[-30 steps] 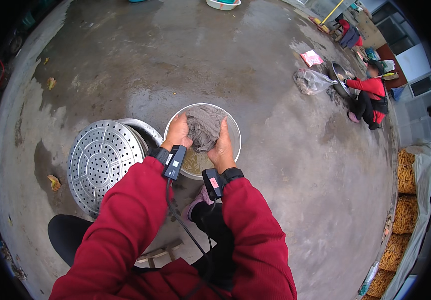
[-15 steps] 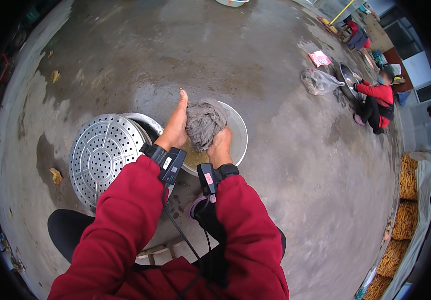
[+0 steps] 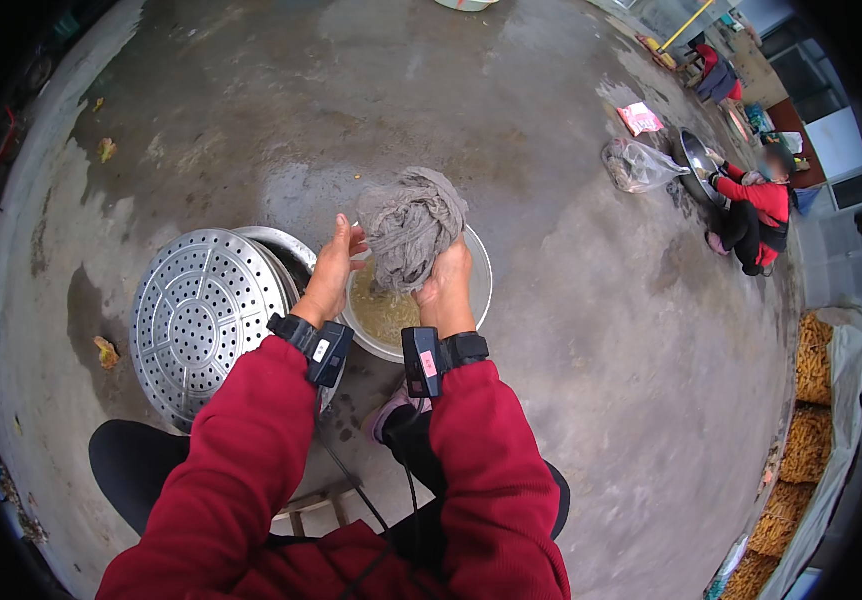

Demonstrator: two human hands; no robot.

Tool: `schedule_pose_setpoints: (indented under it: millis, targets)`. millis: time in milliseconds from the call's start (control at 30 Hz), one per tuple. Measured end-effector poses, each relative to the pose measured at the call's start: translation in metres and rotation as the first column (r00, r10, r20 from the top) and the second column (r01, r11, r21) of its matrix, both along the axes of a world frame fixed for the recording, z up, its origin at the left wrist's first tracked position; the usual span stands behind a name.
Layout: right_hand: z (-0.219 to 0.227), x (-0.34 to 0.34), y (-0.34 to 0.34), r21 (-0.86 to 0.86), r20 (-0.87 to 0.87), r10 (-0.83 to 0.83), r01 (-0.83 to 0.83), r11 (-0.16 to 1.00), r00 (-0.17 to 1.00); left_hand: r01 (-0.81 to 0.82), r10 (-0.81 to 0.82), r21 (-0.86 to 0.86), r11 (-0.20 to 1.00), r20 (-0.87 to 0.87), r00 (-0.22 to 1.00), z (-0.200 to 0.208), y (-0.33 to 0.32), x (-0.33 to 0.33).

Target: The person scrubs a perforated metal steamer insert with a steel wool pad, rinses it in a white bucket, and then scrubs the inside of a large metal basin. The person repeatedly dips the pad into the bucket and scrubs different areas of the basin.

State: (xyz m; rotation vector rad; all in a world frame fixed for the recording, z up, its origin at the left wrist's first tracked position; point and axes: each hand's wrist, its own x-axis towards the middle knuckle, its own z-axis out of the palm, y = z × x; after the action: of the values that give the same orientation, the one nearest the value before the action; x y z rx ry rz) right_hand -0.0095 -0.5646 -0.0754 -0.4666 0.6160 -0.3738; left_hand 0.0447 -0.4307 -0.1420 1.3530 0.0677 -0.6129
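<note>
A grey cloth (image 3: 413, 228) is held up over the far part of a pale basin (image 3: 487, 285), gathered into a loose, crumpled bundle. From beneath and the right it is gripped by the right hand (image 3: 449, 283), whose fingers are curled and partly hidden under the folds. The left hand (image 3: 331, 270) is held open above the basin's left rim, its fingers just beside the cloth; whether the two touch cannot be told. The bundling can be judged as largely done, since no long end is seen trailing, but the folds are slack and the cloth has not yet been set down. Cloudy yellowish liquid (image 3: 388, 312) is left in the basin. To the basin's left, a perforated metal tray (image 3: 206, 320) is leaned against a metal pot (image 3: 289, 242) and is touched by neither hand. As for writing, small labels are carried by the black wrist device on the left (image 3: 329, 352) and the black wrist device on the right (image 3: 421, 362), nearer the wearer than the basin, but are too small to be read. Pale lettering is borne by a pink packet (image 3: 640, 118), well beyond the basin to the right.
</note>
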Motion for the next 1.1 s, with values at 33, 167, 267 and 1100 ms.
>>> schedule_pose_setpoints:
  millis: [33,167,267,1100]
  targets:
    - [0.005,0.001,-0.001,0.011,0.009,0.003,-0.003,1.000,1.000,0.036,-0.038,-0.030,0.999,-0.066,0.997,-0.008,-0.006,-0.001]
    - [0.021,0.008,-0.002,0.110,0.048,0.018,-0.023,0.994,0.999,0.222,-0.277,-0.196,0.955,-0.323,0.905,-0.032,-0.025,-0.008]
    - [0.027,0.012,-0.003,0.103,0.045,0.003,-0.008,0.995,0.999,0.188,-0.275,-0.227,0.956,-0.461,0.844,-0.039,-0.029,-0.012]
    - [-0.056,-0.021,0.000,-0.184,-0.015,0.064,-0.066,0.981,0.998,-0.080,-0.089,-0.447,0.891,-0.345,0.934,-0.012,-0.034,-0.005]
